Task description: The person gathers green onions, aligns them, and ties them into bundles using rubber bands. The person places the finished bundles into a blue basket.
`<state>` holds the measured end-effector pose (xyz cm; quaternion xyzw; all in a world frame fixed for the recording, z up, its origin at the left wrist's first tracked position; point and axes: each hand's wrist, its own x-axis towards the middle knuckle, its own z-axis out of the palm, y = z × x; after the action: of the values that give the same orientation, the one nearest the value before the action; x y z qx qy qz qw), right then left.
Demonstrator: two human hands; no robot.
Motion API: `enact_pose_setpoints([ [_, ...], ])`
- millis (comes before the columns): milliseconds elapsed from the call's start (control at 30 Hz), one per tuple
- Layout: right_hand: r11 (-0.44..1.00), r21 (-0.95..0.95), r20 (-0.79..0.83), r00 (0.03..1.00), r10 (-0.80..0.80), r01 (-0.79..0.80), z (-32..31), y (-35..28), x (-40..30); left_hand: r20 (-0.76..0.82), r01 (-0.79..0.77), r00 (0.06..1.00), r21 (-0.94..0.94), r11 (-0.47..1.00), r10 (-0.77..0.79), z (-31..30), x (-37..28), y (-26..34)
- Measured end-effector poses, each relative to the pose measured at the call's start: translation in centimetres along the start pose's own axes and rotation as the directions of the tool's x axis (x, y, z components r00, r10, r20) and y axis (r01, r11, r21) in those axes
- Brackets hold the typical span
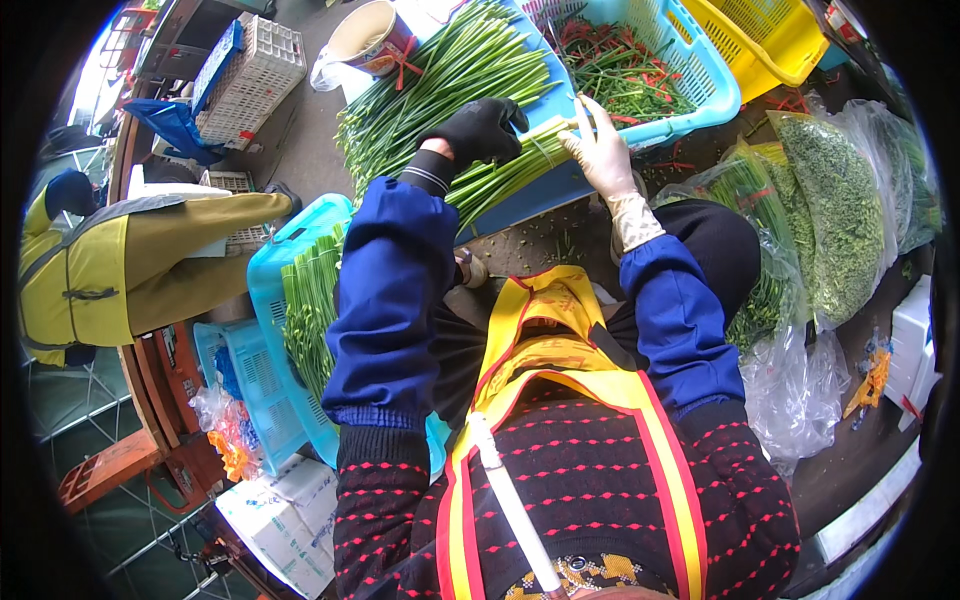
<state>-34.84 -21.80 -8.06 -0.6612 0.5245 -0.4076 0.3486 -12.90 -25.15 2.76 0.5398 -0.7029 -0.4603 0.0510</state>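
My left hand (480,131), in a black glove, curls over a tied bundle of green flowering chive stalks (495,180). A thin tie circles the bundle near its pale cut ends. At those ends is my right hand (600,150), in a cream rubber glove, thumb and fingers spread around them; whether it grips any stalk is unclear. Beneath the bundle lies a blue board (555,184). A large loose pile of the same stalks (457,82) covers the board's far left part, beyond my left hand.
A light-blue basket (705,60) of trimmings and red ties stands at far right, beside a yellow basket (780,52). Bagged greens (832,217) lie right. Left are a basket (262,262) of bundles, a paper tub (367,37), white crates (262,67) and another person (97,277).
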Motion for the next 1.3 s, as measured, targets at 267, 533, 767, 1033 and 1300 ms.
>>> enact_pose_setpoints([
  [267,1.0,0.006,-0.031,0.999,-0.025,0.025,0.0,0.2,-0.1,0.015,-0.117,0.993,0.285,0.951,0.118,-0.3,-0.6,0.4],
  [533,1.0,-0.01,0.001,1.0,0.013,-0.013,0.0,-0.3,0.0,-0.096,-0.139,0.985,0.085,0.987,0.147,-0.5,-2.1,0.7],
  [767,0.995,0.092,-0.018,0.999,0.042,-0.04,-0.1,0.1,-0.1,0.012,-0.104,0.994,0.417,0.903,0.109,-2.5,-2.4,0.5],
  [1033,0.996,0.068,-0.141,0.988,-0.056,0.066,0.8,-0.4,-0.1,0.058,0.21,0.976,-0.006,0.978,-0.209,-9.7,-8.1,1.5],
  [1300,0.907,0.41,-0.215,0.955,0.203,-0.101,-0.5,-1.3,-0.4,-0.525,-0.332,0.518,0.604,0.724,0.675,-4.9,-2.4,6.3],
])
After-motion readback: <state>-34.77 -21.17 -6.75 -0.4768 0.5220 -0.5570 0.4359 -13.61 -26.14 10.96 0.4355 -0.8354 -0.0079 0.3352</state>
